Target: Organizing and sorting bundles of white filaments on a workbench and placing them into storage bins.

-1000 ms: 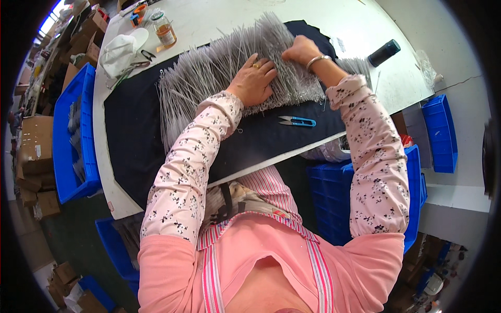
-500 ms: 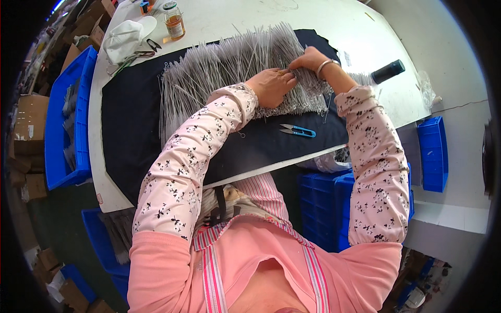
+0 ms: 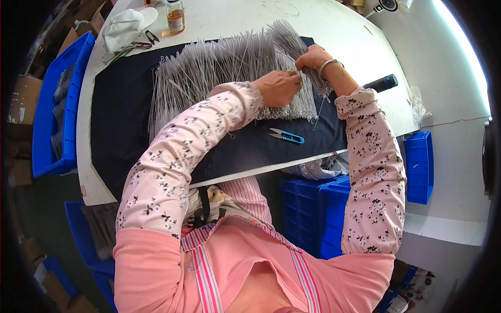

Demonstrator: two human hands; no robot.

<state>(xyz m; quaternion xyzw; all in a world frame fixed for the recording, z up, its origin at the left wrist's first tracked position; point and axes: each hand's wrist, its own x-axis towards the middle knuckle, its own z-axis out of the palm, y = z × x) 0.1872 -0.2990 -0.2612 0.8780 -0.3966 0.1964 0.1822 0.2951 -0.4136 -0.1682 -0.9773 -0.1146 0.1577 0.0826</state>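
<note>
A wide row of thin wire straw brushes [image 3: 219,65], pale bristles at the far end and small wire loops at the near end, lies on a black cloth [image 3: 125,99]. My right hand [image 3: 314,58] is closed round a bundle of straw brushes [image 3: 288,39] at the row's right end, tilted across it. Close beside it, my left hand [image 3: 279,87] is over the loop ends, its fingers pinched together near the bundle; what they hold is hidden. Blue thread snips [image 3: 287,136] rest on the cloth nearer to me.
A white table [image 3: 224,18] bears a white cap [image 3: 122,31], a glass jar [image 3: 175,21] of amber liquid, black snips [image 3: 152,37] and a dark cylinder [image 3: 381,83]. Blue crates [image 3: 68,120] stand left; more blue crates [image 3: 302,208] are under the right edge.
The bundle in my right hand has come away from the row, with a gap now showing between them. My left hand's fingers have drawn closer together. The whole view has shifted slightly.
</note>
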